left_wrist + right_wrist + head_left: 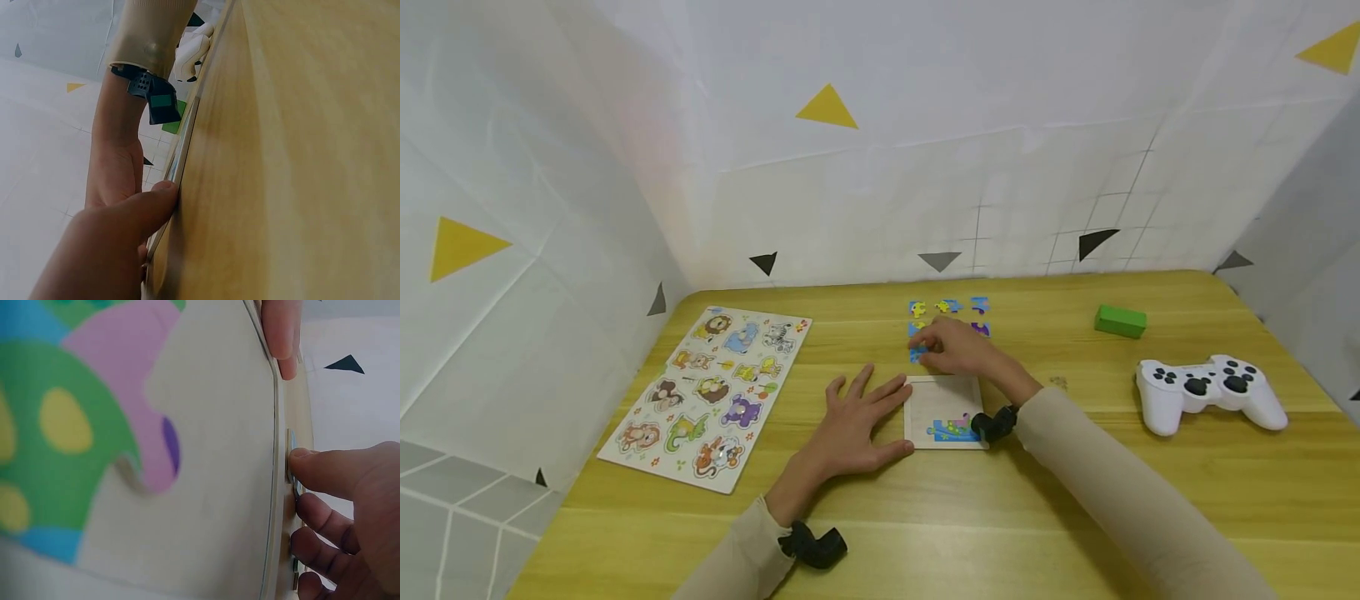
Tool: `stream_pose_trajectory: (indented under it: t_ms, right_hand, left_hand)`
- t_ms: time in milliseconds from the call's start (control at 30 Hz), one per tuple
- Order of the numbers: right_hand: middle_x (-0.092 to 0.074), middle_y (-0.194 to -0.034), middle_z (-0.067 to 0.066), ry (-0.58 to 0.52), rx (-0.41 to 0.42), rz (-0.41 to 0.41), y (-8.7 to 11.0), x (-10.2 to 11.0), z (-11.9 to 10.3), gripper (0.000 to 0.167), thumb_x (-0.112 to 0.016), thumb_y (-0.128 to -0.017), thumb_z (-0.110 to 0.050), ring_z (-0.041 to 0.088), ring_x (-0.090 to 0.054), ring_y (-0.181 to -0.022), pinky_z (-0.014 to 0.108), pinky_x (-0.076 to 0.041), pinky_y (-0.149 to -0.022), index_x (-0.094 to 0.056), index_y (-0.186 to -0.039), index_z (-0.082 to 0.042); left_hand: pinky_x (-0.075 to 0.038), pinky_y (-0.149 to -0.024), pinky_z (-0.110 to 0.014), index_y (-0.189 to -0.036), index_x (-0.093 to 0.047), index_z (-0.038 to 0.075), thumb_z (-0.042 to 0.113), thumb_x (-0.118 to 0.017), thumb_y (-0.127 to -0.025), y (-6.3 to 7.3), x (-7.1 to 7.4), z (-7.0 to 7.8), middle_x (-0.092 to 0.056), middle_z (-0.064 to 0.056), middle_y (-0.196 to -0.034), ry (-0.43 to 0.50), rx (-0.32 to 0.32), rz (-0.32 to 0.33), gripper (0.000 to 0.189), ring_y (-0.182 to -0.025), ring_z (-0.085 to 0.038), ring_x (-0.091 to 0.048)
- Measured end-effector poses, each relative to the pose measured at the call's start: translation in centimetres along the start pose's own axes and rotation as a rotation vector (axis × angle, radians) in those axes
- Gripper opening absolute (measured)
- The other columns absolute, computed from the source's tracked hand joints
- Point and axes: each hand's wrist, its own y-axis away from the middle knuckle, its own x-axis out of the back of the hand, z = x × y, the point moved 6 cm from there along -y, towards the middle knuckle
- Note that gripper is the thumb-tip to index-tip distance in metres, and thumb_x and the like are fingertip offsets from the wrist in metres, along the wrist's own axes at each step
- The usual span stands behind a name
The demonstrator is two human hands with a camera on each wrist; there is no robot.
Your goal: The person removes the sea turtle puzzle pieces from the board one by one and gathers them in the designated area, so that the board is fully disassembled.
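A square wooden puzzle tray [942, 398] lies at the middle of the table, with joined blue, green and pink pieces [952, 430] along its near edge. My left hand [852, 427] rests beside it with fingers spread, thumb and fingertips touching the tray's left side. Just beyond the tray, my right hand [958, 346] reaches over loose jigsaw pieces [917, 309]. In the right wrist view, a thin puzzle piece [290, 453] stands between that hand's thumb and index finger, pinched at its edge. Part of the loose group is hidden under the right hand.
On the left lies an animal peg-puzzle board [700, 392]. A green block [1121, 321] sits at the back right, with a white game controller [1213, 387] nearer. White sheets with triangles [827, 108] surround the wooden table [970, 517].
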Motion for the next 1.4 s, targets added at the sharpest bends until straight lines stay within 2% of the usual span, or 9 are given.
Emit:
stream_pose_trajectory:
  t_ms: [200,400,667,1067,1400]
  right_hand:
    - [-0.072,-0.108,0.008,0.022,0.006,0.001,0.0,0.0,0.0,0.028,-0.066,-0.096,-0.013,0.024,-0.061,-0.097,0.04,-0.053,-0.082,-0.074,-0.123,-0.008]
    - [-0.067,-0.109,0.012,-0.058,-0.022,0.024,0.4,0.4,0.4,0.031,-0.065,-0.097,-0.013,0.025,-0.063,-0.097,0.043,-0.054,-0.083,-0.072,-0.127,-0.007]
    - [-0.069,-0.11,0.015,-0.119,-0.008,0.08,1.6,1.0,0.9,0.032,-0.064,-0.098,-0.011,0.026,-0.065,-0.093,0.047,-0.054,-0.084,-0.069,-0.129,-0.004]
    - [-0.071,-0.101,0.011,-0.106,0.046,0.124,3.8,1.5,1.2,0.029,-0.068,-0.096,-0.007,0.019,-0.062,-0.081,0.035,-0.052,-0.076,-0.071,-0.124,-0.003]
    - [-0.072,-0.092,0.003,-0.138,0.044,0.142,6.0,1.5,1.6,0.024,-0.073,-0.093,-0.01,0.011,-0.057,-0.072,0.026,-0.049,-0.067,-0.074,-0.117,-0.006]
  left_hand:
    - [-0.01,-0.115,-0.067,-0.159,-0.037,0.03,0.071,-0.052,-0.09,0.0,0.0,0.1,-0.03,0.013,-0.167,-0.005,-0.001,-0.003,0.081,-0.158,-0.04,-0.013]
    - [-0.01,-0.114,-0.068,-0.159,-0.038,0.031,0.071,-0.051,-0.091,0.0,0.2,0.2,-0.03,0.012,-0.168,-0.019,-0.007,0.003,0.08,-0.158,-0.041,-0.014]
    - [-0.01,-0.114,-0.068,-0.158,-0.039,0.032,0.072,-0.051,-0.09,-0.1,0.1,0.1,-0.029,0.011,-0.168,-0.013,-0.009,0.011,0.079,-0.158,-0.041,-0.014]
    - [-0.009,-0.114,-0.068,-0.157,-0.04,0.034,0.072,-0.052,-0.09,-0.1,0.3,-0.2,-0.029,0.013,-0.168,-0.001,0.004,0.006,0.078,-0.158,-0.04,-0.012]
    - [-0.009,-0.114,-0.069,-0.157,-0.04,0.034,0.072,-0.052,-0.089,-0.1,0.1,0.0,-0.03,0.012,-0.168,0.007,0.001,0.0,0.079,-0.158,-0.041,-0.012]
